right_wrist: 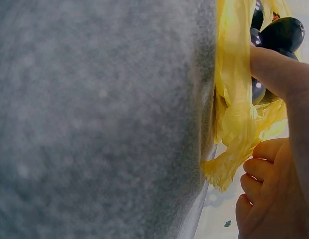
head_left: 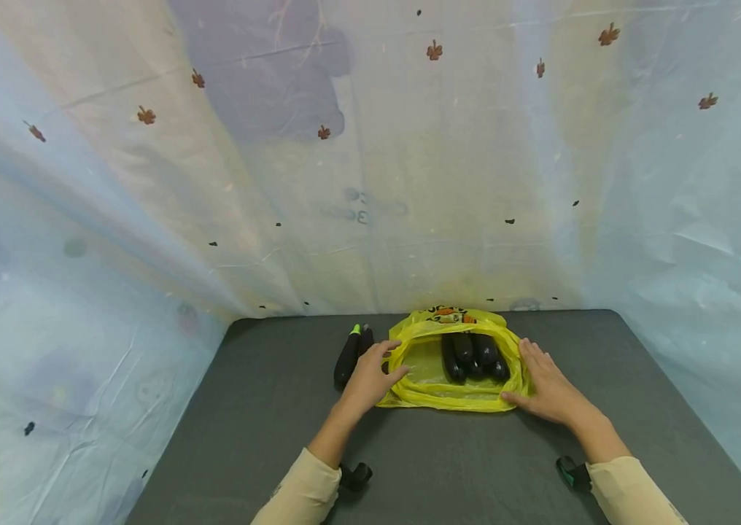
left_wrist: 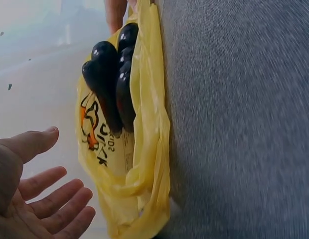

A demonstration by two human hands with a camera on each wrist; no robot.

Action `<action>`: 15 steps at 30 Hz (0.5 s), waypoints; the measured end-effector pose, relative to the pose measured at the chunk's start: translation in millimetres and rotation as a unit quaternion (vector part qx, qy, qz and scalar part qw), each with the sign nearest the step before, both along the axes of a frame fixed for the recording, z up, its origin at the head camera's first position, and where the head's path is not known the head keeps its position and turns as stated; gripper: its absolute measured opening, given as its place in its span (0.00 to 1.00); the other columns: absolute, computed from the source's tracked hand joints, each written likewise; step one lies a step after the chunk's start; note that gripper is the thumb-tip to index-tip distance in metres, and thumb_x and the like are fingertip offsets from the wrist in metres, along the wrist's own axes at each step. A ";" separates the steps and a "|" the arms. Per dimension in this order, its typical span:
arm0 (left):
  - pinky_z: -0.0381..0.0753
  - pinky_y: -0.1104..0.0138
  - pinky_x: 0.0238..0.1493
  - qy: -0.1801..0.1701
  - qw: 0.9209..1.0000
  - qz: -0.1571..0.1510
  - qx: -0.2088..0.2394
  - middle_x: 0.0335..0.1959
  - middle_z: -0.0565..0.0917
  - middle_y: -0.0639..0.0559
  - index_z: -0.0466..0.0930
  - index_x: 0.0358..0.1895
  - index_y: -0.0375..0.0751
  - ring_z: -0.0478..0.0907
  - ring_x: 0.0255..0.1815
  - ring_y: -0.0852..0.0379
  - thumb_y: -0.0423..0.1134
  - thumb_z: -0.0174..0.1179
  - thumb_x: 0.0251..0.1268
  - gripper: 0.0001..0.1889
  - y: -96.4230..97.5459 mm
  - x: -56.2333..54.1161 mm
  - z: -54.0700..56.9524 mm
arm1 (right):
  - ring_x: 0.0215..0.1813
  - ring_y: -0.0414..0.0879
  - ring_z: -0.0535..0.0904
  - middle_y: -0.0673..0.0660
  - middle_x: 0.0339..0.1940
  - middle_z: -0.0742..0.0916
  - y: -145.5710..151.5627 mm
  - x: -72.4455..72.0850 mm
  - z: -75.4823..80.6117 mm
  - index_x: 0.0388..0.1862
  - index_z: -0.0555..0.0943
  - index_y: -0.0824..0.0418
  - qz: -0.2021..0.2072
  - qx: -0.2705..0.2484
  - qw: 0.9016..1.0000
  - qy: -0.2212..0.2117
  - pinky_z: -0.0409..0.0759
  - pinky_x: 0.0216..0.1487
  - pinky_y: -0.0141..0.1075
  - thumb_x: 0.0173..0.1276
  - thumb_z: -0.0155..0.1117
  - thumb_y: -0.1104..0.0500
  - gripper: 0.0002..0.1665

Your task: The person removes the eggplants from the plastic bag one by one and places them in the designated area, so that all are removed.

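A yellow plastic bag (head_left: 445,397) lies on its side with its mouth held wide toward me. Several dark eggplants (head_left: 454,361) are grouped inside, toward its right half. My left hand (head_left: 365,378) hovers at the bag's left edge, fingers spread and slightly bent around nothing; the left wrist view shows its palm bare. On the right side, my right hand (head_left: 551,390) rests against the bag with fairly straight fingers along the outside and its thumb (right_wrist: 271,67) by the rim. Left of the bag lie two more eggplants (head_left: 346,361), one with a green stem end, partly behind my left hand.
The dark grey table (head_left: 246,437) extends around the bag and toward me. A pale plastic sheet (head_left: 410,219) with leaf prints hangs right behind the table's back edge and along both sides. Black straps with mounts (head_left: 356,477) sit at both wrists.
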State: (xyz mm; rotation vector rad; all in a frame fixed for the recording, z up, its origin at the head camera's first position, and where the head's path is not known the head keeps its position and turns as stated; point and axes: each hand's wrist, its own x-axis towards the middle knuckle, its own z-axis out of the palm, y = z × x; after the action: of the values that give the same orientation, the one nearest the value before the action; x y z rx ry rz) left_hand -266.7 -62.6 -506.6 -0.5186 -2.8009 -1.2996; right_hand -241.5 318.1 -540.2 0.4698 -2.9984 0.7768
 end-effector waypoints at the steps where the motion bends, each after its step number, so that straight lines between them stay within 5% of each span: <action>1: 0.80 0.42 0.68 -0.001 1.000 -0.001 -0.001 0.72 0.77 0.42 0.74 0.77 0.42 0.76 0.71 0.40 0.48 0.69 0.77 0.30 2.2 -0.2 -0.2 | 0.86 0.76 0.45 0.78 0.87 0.51 0.0 -0.1 -0.2 0.88 0.43 0.74 0.000 0.000 1.000 0.000 0.43 0.84 0.68 0.69 0.76 0.36 0.73; 15: 0.81 0.44 0.66 -0.014 1.000 -0.022 -0.012 0.73 0.77 0.43 0.73 0.78 0.48 0.77 0.71 0.42 0.52 0.67 0.78 0.31 28.6 -5.7 -3.2 | 0.86 0.76 0.45 0.78 0.87 0.51 0.2 -0.1 -0.4 0.88 0.44 0.74 0.001 -0.002 1.000 0.000 0.44 0.84 0.68 0.69 0.76 0.36 0.73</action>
State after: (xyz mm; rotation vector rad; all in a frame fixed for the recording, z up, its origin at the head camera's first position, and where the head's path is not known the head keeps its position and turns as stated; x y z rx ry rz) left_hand -272.4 -33.9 -509.8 -0.5696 -2.8467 -1.2912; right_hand -241.6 318.3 -540.6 0.4731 -2.9966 0.7820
